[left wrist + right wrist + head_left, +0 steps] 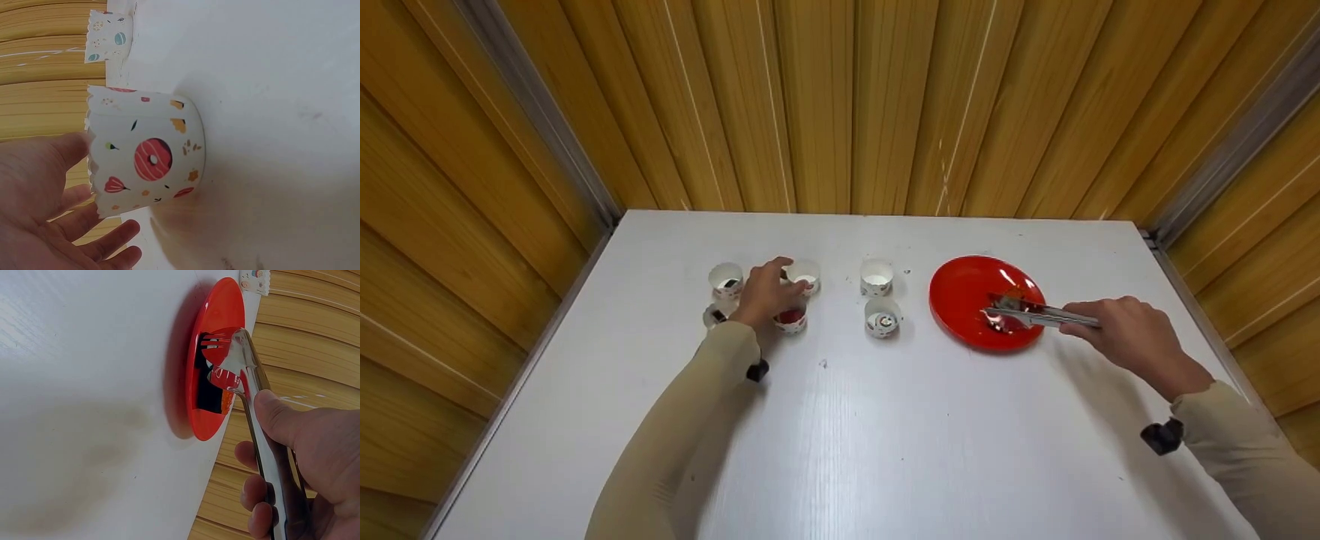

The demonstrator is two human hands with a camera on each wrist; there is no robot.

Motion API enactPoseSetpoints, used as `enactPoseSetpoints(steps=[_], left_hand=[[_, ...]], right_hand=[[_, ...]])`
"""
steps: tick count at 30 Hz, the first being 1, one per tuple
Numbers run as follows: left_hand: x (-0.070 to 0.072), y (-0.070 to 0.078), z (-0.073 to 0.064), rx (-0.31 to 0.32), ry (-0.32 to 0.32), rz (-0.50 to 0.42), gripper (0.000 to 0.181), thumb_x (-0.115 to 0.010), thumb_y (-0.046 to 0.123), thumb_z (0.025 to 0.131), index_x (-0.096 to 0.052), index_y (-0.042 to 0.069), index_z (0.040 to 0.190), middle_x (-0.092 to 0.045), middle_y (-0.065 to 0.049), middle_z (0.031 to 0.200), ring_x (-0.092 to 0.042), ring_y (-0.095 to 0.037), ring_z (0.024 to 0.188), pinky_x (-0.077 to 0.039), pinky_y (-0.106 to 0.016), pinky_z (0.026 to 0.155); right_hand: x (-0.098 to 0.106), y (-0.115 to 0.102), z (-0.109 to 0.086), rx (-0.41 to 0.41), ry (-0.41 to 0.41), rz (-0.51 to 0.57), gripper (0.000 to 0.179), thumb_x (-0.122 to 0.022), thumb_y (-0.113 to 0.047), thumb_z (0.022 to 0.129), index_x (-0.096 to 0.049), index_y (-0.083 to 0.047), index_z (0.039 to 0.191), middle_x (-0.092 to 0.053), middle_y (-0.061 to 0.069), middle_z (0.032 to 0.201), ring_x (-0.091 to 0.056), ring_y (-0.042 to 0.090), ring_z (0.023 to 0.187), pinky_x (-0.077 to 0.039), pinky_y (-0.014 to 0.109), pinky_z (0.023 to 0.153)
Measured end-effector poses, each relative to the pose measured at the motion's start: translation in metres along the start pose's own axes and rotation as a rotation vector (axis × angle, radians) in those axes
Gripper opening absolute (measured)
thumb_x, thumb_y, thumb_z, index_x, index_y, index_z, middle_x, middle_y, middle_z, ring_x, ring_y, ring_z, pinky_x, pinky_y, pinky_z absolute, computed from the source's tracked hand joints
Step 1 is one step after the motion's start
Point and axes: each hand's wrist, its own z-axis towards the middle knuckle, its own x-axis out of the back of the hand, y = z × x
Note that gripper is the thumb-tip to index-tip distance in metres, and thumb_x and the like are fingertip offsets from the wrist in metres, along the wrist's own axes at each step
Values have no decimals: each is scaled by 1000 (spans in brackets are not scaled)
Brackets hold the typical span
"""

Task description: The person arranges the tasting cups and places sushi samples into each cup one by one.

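Note:
My left hand [765,294] reaches over a group of patterned paper cups, fingers apart. Its thumb and index finger are at the rim of a back cup [812,286]; whether they touch it is unclear. A front cup [791,327] with something red inside stands below the thumb. In the left wrist view a donut-printed cup [129,154] is beside the spread fingers. My right hand [1132,337] grips metal tongs [1065,316], their tips down on a red plate [960,292]. Black and orange food pieces [208,396], resembling sushi, lie at the tips; whether one is pinched is unclear.
At the left are a back cup [726,274] and a partly hidden front cup [709,318], each with a dark piece inside. Two more cups stand mid-table, a back one [877,279] and a front one [882,315] holding a round piece. Wood-patterned panels [847,105] rise behind the white table [847,435].

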Motion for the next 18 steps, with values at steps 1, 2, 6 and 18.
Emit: enactPoseSetpoints(steps=[1, 2, 6, 18], left_hand=[[0, 0, 0, 0, -1, 1, 60, -73, 31, 98, -52, 6, 148, -63, -20, 134, -61, -33, 122, -53, -46, 98], [0, 0, 0, 0, -1, 1, 60, -73, 31, 98, -52, 6, 148, -63, -19, 134, -60, -32, 122, -53, -46, 98], [0, 0, -1, -4, -1, 13, 60, -72, 31, 98, -52, 6, 148, -64, -19, 133, -61, -32, 121, -53, -45, 98], [1, 2, 1, 12, -14, 31, 60, -72, 31, 98, -52, 6, 149, -64, -18, 134, -62, -30, 119, -53, -45, 99]], right_hand=[[0, 0, 0, 0, 1, 3, 35, -80, -30, 91, -77, -9, 119, -76, 13, 92, -51, 22, 64, -41, 32, 51], [0, 0, -1, 0, 3, 3, 35, -80, -30, 91, -77, -9, 119, -76, 13, 92, -50, 21, 64, -41, 32, 51], [0, -1, -1, 11, 15, 3, 34, -80, -30, 91, -78, -11, 118, -75, 10, 88, -50, 20, 63, -39, 32, 49], [0, 0, -1, 17, 18, 0, 34, -80, -33, 91, -78, -12, 117, -76, 10, 89, -50, 20, 64, -39, 32, 49]])
